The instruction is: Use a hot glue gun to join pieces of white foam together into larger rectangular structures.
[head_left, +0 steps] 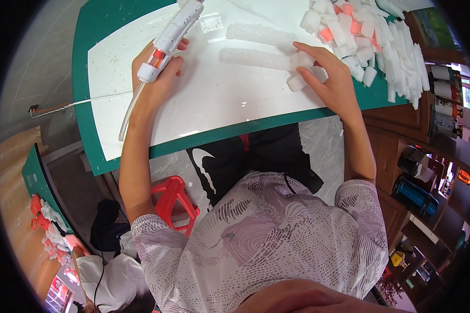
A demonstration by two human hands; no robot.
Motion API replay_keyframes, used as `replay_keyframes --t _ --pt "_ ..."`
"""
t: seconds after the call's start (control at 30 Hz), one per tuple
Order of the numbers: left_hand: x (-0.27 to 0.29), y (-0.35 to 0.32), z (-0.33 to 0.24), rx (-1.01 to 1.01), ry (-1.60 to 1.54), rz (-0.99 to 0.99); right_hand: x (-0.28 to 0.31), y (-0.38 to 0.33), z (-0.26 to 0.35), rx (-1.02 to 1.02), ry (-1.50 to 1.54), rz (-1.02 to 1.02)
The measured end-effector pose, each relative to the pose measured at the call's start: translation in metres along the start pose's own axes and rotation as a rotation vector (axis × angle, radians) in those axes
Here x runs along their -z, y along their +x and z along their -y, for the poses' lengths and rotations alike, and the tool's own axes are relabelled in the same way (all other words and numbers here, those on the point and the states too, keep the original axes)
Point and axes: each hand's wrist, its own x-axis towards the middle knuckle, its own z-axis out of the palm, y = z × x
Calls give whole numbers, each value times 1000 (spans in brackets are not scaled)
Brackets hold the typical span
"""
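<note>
A white hot glue gun [173, 37] with an orange-red part is gripped in my left hand [159, 83], tilted with its nozzle toward the far side. A clear glue stick [129, 116] sticks out of its back end. My right hand [335, 78] pinches a small white foam block [301, 60] between thumb and forefinger, at the right end of a long foam strip [253, 57]. Another small foam block [296, 83] lies by my right thumb. Just beyond lies a second long foam strip [258, 33].
A white sheet [209, 109] covers most of the green tabletop [91, 148]. White and pink foam pieces [344, 31] heap at the far right beside long foam strips [406, 68]. A white cord [78, 103] runs left. A red stool [175, 201] stands below; another person [109, 274] works behind left.
</note>
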Motion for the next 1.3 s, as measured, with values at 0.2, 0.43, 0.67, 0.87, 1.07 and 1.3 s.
replay_keyframes --t 0.2,0.43,0.67,0.87,1.07,1.3 --pt "0 1 1 -3 -26 6 2 -2 2 -58 61 13" --pt "0 2 0 8 -22 -8 11 -13 4 -118 141 -22" --pt "0 2 -2 7 -4 10 10 -35 -7 -322 83 58" --pt "-1 3 2 19 2 -7 10 -36 -5 -290 137 143" --pt "0 2 -1 14 29 -1 13 -44 -13 -465 395 282" --pt "0 0 -1 -12 38 27 40 -43 15 -625 865 247"
